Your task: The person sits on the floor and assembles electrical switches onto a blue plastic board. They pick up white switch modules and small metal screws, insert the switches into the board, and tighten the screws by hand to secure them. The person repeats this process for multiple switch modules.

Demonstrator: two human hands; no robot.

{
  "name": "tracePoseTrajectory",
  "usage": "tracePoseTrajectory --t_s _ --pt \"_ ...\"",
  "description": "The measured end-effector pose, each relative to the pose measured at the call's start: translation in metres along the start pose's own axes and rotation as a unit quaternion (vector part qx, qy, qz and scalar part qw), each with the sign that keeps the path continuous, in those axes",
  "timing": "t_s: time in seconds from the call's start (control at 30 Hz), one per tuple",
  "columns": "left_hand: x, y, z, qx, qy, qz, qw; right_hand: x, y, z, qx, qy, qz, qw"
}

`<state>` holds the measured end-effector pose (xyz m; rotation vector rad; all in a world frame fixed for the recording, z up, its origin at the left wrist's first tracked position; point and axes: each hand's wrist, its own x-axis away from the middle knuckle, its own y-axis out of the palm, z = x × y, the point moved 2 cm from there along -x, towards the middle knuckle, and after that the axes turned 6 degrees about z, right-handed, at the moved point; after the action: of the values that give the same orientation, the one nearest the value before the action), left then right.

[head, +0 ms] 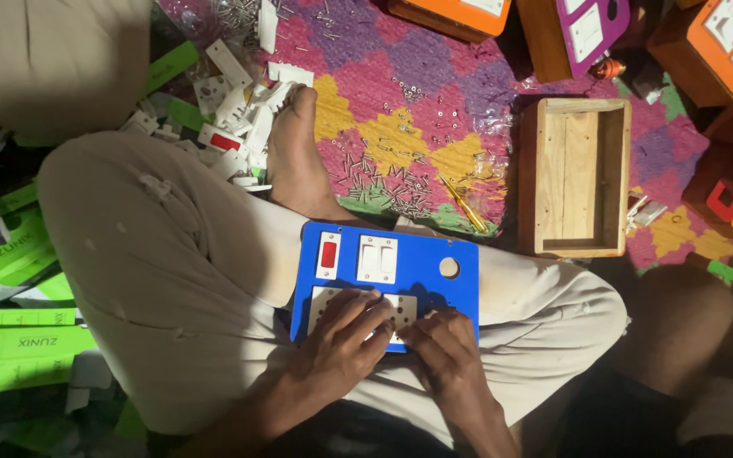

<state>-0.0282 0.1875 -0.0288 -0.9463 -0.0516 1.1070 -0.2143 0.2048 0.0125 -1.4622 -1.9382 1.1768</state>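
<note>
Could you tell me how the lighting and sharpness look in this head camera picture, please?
Head view: light is uneven, bright on the patterned mat and wooden box, deep shadow at the lower right and left edges. The blue panel is sharp; left hand and right hand are dim and slightly soft. No glare.

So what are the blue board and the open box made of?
The blue board looks like smooth plastic or painted sheet: flat, even colour, slight sheen. The open box looks like bare wood: pale tan, visible grain and plank seams, no paint.
</note>
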Motion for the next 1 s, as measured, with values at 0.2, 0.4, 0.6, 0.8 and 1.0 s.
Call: tracePoseTrajectory --t_s 0.2,0.4,0.6,0.8,1.0 --pt "0.005 0.005 -0.001 0.018 -0.009 0.018 1.0 -0.001 -0.004 0.001 0.015 -0.05 -0.016 0.999" --pt "0.01 0.01 0.0 0.025 -0.014 0.011 1.0 -0.004 -0.009 0.003 0.037 -0.102 -0.049 0.993" --pt "0.012 0.013 -0.002 0.021 0.001 0.036 0.999 -0.009 -0.012 0.0 0.031 -0.113 -0.051 0.992" --pt "0.01 0.014 -0.003 0.034 -0.01 0.042 0.998 -0.01 -0.013 0.0 -0.008 -0.099 -0.014 0.995" --pt "0.007 0.018 -0.006 0.051 -0.017 0.026 0.998 -0.004 -0.001 0.001 -0.049 -0.052 0.03 0.997"
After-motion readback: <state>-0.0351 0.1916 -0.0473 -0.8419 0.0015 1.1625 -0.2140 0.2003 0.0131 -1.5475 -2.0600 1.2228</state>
